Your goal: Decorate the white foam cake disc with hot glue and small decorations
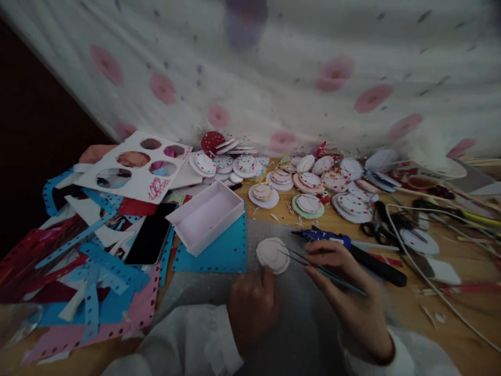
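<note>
A small stack of round white paper discs lies on a grey mat, with thin curved lines across its top. My left hand is closed, its fingers curled and one fingertip against the near edge of the stack. Between the thumb and fingers of my right hand are dark tweezers; their tips reach over the top disc, and whether they pinch anything there is too small to tell. Just beyond that hand lies a blue and black glue gun.
An open white box stands on a blue sheet. Left are a black phone, paper scraps and a card with round holes. Decorated disc stacks line the back; scissors and a white cable lie right.
</note>
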Action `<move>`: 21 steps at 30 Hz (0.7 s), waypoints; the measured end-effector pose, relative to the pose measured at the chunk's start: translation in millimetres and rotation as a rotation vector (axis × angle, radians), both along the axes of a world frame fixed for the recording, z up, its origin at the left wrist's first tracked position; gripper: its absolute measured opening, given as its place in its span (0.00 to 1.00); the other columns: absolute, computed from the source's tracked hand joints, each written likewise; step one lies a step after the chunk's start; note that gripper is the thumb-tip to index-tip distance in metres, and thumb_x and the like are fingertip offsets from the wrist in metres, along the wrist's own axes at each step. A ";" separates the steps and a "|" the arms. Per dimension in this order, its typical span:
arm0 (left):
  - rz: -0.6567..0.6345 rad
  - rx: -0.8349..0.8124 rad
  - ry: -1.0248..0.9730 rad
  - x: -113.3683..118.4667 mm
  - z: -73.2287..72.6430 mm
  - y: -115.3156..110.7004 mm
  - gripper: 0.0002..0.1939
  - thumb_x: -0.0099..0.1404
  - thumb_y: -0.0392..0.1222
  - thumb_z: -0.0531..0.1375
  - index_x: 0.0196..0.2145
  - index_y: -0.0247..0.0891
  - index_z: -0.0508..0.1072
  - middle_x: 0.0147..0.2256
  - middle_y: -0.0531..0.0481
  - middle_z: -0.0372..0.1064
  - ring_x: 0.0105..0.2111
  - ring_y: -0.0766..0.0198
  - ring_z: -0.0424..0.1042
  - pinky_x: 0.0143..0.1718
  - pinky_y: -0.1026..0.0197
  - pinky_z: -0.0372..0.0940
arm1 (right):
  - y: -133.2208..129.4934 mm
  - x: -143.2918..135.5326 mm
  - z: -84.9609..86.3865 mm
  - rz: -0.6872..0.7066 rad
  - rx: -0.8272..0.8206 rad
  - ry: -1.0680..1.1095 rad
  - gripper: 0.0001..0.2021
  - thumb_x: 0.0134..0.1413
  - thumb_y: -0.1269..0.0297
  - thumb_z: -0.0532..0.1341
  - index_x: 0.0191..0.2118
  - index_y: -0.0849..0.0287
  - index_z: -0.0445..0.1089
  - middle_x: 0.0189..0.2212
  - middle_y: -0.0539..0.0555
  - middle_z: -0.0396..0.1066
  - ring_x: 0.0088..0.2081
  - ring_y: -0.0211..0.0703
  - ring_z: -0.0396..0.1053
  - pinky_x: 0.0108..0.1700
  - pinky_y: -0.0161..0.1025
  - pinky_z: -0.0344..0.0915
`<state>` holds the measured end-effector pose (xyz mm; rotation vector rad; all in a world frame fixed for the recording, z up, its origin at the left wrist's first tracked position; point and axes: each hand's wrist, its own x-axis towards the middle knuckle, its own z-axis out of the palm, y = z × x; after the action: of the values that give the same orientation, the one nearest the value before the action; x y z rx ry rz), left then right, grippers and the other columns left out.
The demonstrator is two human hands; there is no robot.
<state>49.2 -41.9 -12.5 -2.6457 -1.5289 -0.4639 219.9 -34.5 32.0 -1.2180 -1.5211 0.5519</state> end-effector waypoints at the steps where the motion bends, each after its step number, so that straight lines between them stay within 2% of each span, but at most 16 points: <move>1: 0.005 -0.004 -0.014 -0.8 -0.9 1.0 0.18 0.53 0.33 0.55 0.42 0.30 0.73 0.24 0.46 0.73 0.23 0.57 0.72 0.23 0.57 0.67 | 4.3 3.8 7.9 0.031 -0.002 -0.032 0.03 0.51 0.68 0.64 0.33 0.54 0.71 0.38 0.56 0.72 0.41 0.49 0.70 0.38 0.43 0.69; 5: 0.001 0.026 -0.048 -3.2 -3.6 2.9 0.18 0.53 0.33 0.54 0.42 0.31 0.73 0.23 0.47 0.72 0.21 0.59 0.71 0.22 0.59 0.64 | 18.8 13.0 34.6 0.027 -0.029 -0.128 0.04 0.52 0.63 0.64 0.35 0.52 0.71 0.33 0.54 0.74 0.36 0.47 0.72 0.38 0.44 0.69; 8: -0.024 0.086 -0.085 -4.9 -1.5 3.1 0.18 0.55 0.33 0.53 0.43 0.29 0.73 0.23 0.47 0.71 0.21 0.60 0.70 0.22 0.60 0.62 | 23.6 10.4 42.3 -0.007 -0.039 -0.156 0.05 0.51 0.61 0.64 0.35 0.52 0.71 0.31 0.53 0.74 0.34 0.47 0.72 0.36 0.44 0.70; 11: -0.047 0.142 -0.145 -7.3 3.9 3.1 0.16 0.56 0.32 0.52 0.41 0.30 0.73 0.22 0.48 0.70 0.21 0.60 0.69 0.22 0.59 0.60 | 24.0 3.8 38.9 0.031 -0.038 -0.065 0.09 0.49 0.62 0.66 0.36 0.54 0.67 0.31 0.52 0.74 0.35 0.46 0.74 0.35 0.42 0.70; 14: -0.148 0.189 -0.208 -8.6 8.4 1.3 0.09 0.57 0.31 0.52 0.28 0.34 0.72 0.19 0.50 0.66 0.21 0.61 0.67 0.22 0.58 0.57 | 23.5 -2.1 29.3 0.069 -0.072 0.020 0.13 0.48 0.64 0.67 0.35 0.55 0.61 0.29 0.50 0.72 0.35 0.47 0.75 0.34 0.41 0.70; 17: -0.293 0.212 -0.223 -6.8 8.6 -3.1 0.12 0.57 0.33 0.52 0.18 0.37 0.65 0.16 0.51 0.62 0.19 0.63 0.64 0.21 0.58 0.53 | 26.4 -9.8 18.9 0.098 -0.112 -0.034 0.12 0.49 0.63 0.66 0.33 0.56 0.60 0.29 0.50 0.70 0.34 0.45 0.73 0.34 0.41 0.68; 21: -0.355 0.218 -0.216 -2.0 4.3 -8.7 0.11 0.56 0.33 0.53 0.17 0.37 0.64 0.16 0.50 0.61 0.18 0.64 0.63 0.21 0.59 0.52 | 38.0 -29.5 8.3 0.147 -0.069 -0.240 0.12 0.48 0.66 0.67 0.31 0.56 0.61 0.27 0.48 0.69 0.31 0.42 0.68 0.34 0.41 0.61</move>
<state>47.2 -50.6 -8.1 -2.7632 -0.9726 -0.9067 190.4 3.6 40.3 -1.2669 -1.8180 0.5745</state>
